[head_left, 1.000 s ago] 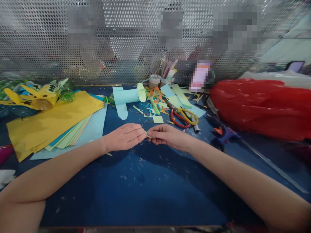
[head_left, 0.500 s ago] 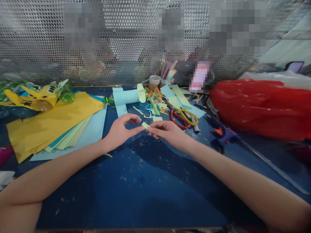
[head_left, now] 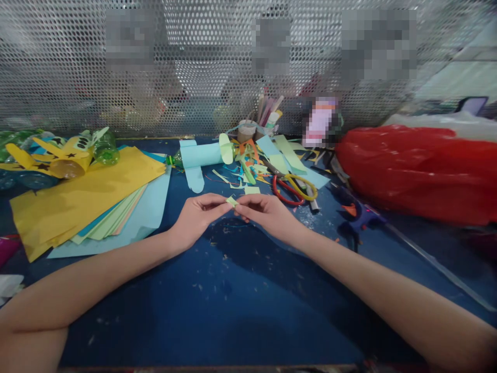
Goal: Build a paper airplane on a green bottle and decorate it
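My left hand (head_left: 198, 215) and my right hand (head_left: 264, 211) meet over the middle of the blue table (head_left: 233, 305). Both pinch a small pale green paper strip (head_left: 232, 200) between their fingertips, just above the tabletop. A light blue paper-covered bottle (head_left: 202, 155) with a pale green disc on its end lies beyond the hands. Red and yellow scissors (head_left: 293, 189) lie to the right of my right hand.
A fanned stack of yellow and pastel paper sheets (head_left: 85, 199) lies at the left, with yellow bottle planes (head_left: 58, 153) behind it. Paper scraps (head_left: 256, 166) and a cup of sticks (head_left: 248, 129) sit at the back. A glue gun (head_left: 355, 212) and a red plastic bag (head_left: 419, 171) are on the right.
Half a second ago my left fingers were spread apart; now they have closed on the green strip alongside my right fingers. Both hands rose slightly from where they were one second ago.
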{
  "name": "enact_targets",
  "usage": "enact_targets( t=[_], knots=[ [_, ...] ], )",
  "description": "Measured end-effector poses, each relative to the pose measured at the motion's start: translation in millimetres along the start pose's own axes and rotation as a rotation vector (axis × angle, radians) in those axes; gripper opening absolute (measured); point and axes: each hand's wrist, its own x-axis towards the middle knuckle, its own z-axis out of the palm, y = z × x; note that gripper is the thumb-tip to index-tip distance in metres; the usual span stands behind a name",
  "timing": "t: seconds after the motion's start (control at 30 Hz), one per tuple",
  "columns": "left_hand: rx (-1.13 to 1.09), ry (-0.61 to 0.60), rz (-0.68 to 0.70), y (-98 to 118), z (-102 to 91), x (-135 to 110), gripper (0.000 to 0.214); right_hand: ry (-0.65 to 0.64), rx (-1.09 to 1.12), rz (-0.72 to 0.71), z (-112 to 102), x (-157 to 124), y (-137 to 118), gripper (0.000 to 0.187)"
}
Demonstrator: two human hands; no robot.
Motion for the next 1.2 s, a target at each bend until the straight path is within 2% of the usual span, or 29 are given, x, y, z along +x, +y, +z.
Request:
enact_targets(
  t=[0.13,0.37,0.77,0.9,1.07,1.2],
  knots=[
    [0.078,0.015,0.050,-1,-1.1,0,0.015,-0.007,0.047,0.018,2,1,3,0.027],
    [0.050,0.042,0.010,-4,-1.1,1,0.019,-0.002,0.170,0.073,3,1,9,0.028],
    [0.135,0.031,0.041,-2,-1.9,1,0.014,0.032,0.057,0.060,6,1,9,0.033],
    [0.067,0.022,-0.001,-4,-2.2,2,0.016,0.023,0.072,0.064,6,0,7,0.033],
    [-0.137,-0.018,-0.061,-8,-2.4,5,0.021,0.023,0.137,0.057,5,0,5,0.033],
    [-0.201,-0.003,-0.109,-11,-2.2,6,0.021,0.021,0.142,0.067,5,1,6,0.031]
  ],
)
